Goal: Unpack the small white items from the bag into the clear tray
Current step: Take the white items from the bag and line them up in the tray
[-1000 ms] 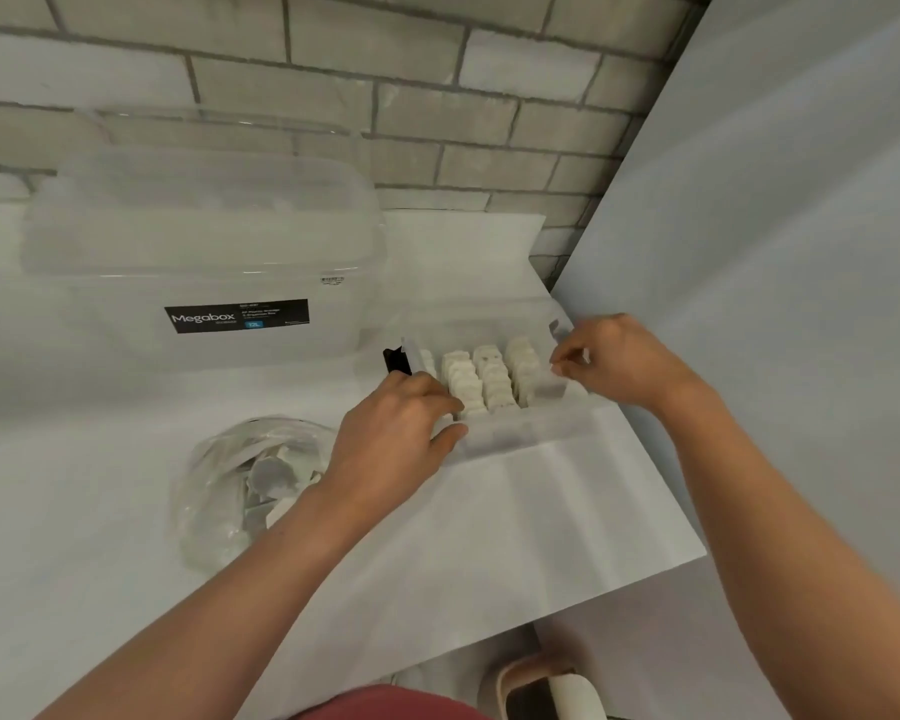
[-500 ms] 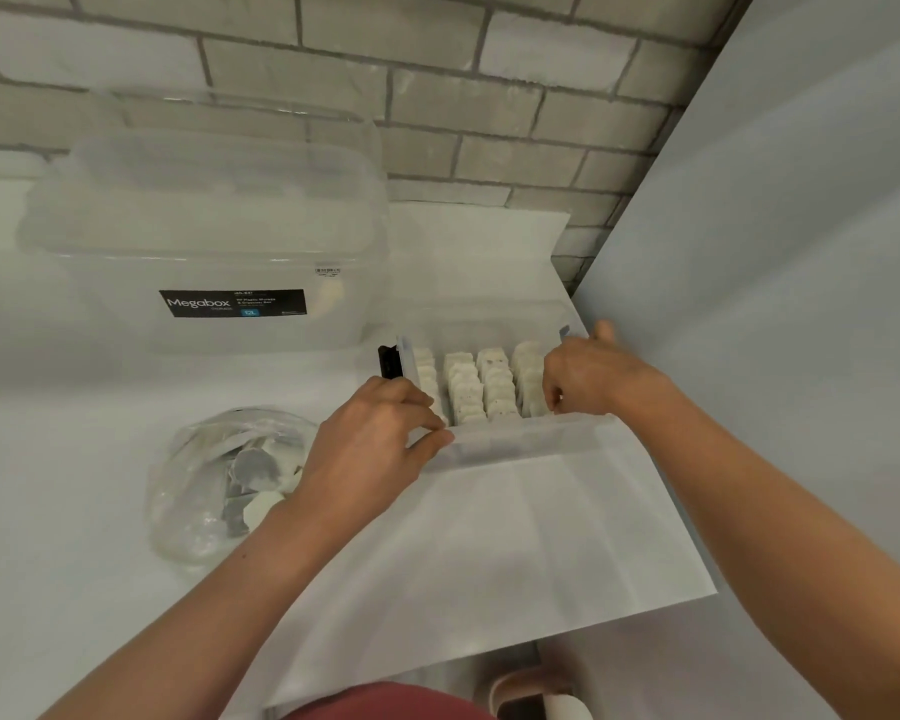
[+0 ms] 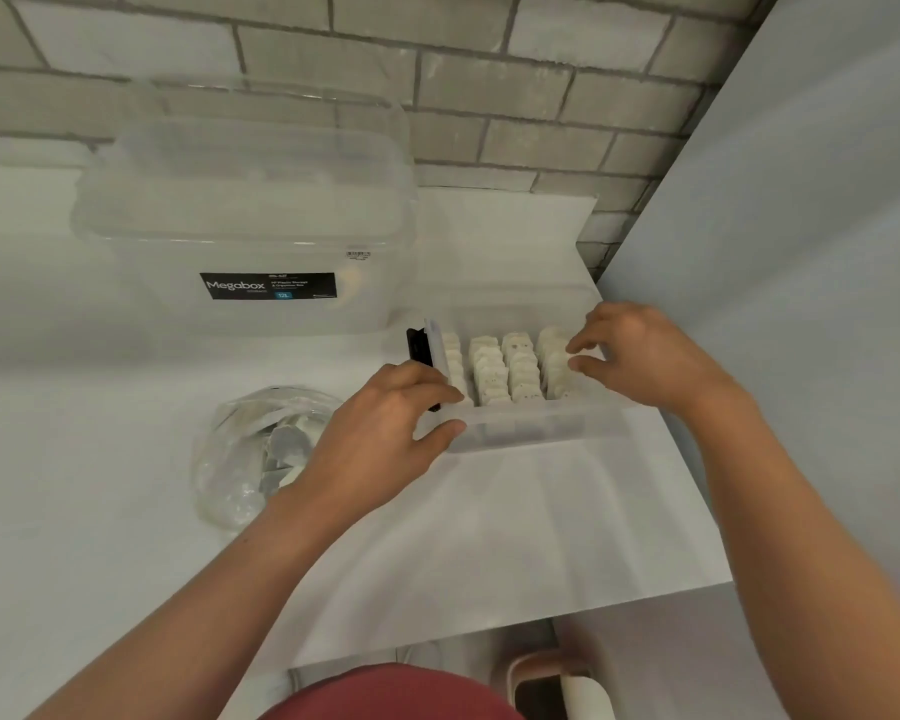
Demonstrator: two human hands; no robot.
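A clear tray [image 3: 531, 431] sits on the white table, holding several rows of small white items [image 3: 505, 371] standing on edge. My left hand [image 3: 385, 433] grips the tray's near left corner, thumb on the front wall. My right hand [image 3: 640, 356] reaches into the tray's right row, fingertips pinched on the white items there. A crumpled clear plastic bag [image 3: 250, 454] with more white items lies left of the tray, partly behind my left wrist.
A large clear lidded storage box [image 3: 250, 226] labelled Megabox stands behind the bag. A brick wall runs along the back and a grey panel [image 3: 801, 252] closes the right side. A small black object [image 3: 419, 348] is at the tray's left end.
My right hand moved from the tray's right edge into the right row of items. My left hand stayed on the tray's corner. The camera shifted slightly.
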